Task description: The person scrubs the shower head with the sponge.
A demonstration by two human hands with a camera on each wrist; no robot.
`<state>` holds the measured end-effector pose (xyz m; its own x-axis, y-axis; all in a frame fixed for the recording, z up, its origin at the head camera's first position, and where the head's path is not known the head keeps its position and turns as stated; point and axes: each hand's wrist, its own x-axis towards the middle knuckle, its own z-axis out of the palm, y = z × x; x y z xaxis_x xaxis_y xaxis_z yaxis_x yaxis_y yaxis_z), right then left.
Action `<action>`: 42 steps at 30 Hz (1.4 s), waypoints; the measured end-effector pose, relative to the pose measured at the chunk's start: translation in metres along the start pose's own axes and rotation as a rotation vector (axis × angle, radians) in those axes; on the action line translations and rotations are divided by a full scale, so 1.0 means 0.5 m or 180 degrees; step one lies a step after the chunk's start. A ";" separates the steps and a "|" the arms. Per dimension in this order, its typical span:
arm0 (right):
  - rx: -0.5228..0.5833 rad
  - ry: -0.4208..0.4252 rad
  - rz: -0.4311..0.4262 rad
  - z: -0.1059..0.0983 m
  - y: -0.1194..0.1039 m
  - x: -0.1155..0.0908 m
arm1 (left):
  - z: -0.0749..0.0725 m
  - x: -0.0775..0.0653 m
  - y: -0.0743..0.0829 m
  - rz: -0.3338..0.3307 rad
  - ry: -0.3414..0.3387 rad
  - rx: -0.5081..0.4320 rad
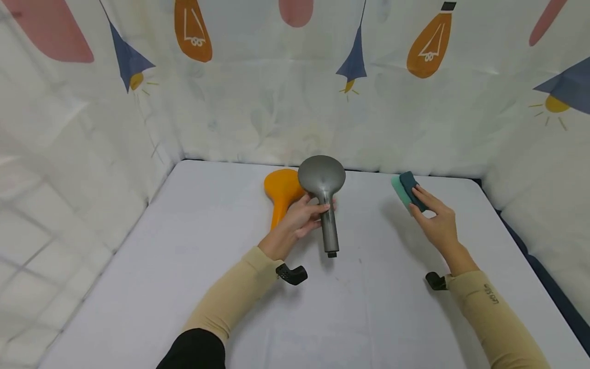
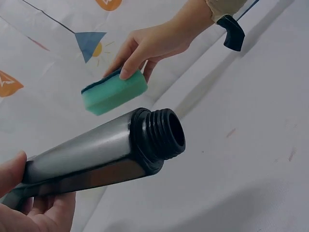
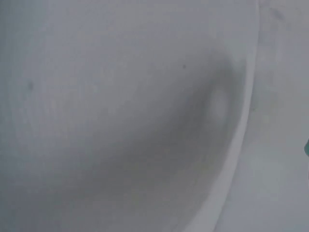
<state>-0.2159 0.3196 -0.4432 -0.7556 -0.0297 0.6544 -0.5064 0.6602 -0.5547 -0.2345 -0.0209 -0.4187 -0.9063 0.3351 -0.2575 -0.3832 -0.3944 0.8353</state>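
My left hand (image 1: 298, 218) grips a grey shower head (image 1: 321, 176) by its handle, its round head pointing away from me. The handle's threaded black end (image 2: 161, 134) faces the left wrist camera. In my right hand (image 1: 438, 224) is a two-layer sponge (image 1: 402, 188), light green with a dark teal scouring side, pinched between thumb and fingers above the table. From the left wrist view, the sponge (image 2: 116, 94) appears beyond the shower head's handle. The right wrist view catches only a sliver of teal at its right edge; the right hand is outside it.
An orange round-headed thing with a handle (image 1: 282, 185) lies behind my left hand, partly hidden by it and the shower head. The white table (image 1: 184, 256) meets a printed curtain (image 1: 276, 113) at the back. Black wrist cameras (image 1: 292, 275) stick out from both sleeves.
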 end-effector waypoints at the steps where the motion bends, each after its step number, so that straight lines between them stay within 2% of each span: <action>1: -0.0023 0.0003 0.0045 -0.003 0.003 -0.001 | 0.001 0.002 -0.001 0.0003 -0.0005 0.0006; 6: -0.0182 0.0065 0.0143 -0.014 0.023 -0.003 | 0.010 0.009 -0.004 -0.0039 -0.0145 0.0149; 10: -0.0258 0.0105 0.0220 -0.018 0.032 -0.002 | 0.018 0.017 -0.009 -0.0160 -0.0211 0.0273; 16: -0.0344 0.0113 0.0298 -0.018 0.030 0.005 | 0.023 0.037 -0.018 -0.0369 -0.0120 0.0280; 20: -0.0489 0.0066 0.0471 -0.022 0.030 0.008 | 0.028 0.056 -0.020 -0.0530 -0.0064 0.0183; 25: -0.0654 -0.0215 0.0749 -0.024 0.029 0.010 | 0.027 0.078 -0.024 -0.0707 -0.0036 0.0128; 31: -0.0750 -0.0539 0.1108 -0.023 0.035 0.012 | 0.010 0.095 -0.034 -0.0836 -0.0016 0.0151; 35: -0.0948 -0.0726 0.1202 -0.025 0.037 0.014 | 0.004 0.103 -0.039 -0.0904 -0.0028 0.0141; 42: -0.1271 -0.1013 0.1323 -0.025 0.050 0.023 | 0.008 0.125 -0.046 -0.0892 -0.0025 0.0178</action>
<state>-0.2318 0.3451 -0.4430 -0.9720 0.1077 0.2089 0.0009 0.8904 -0.4551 -0.2814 0.0126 -0.4522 -0.7650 0.4311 -0.4785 -0.6079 -0.2376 0.7576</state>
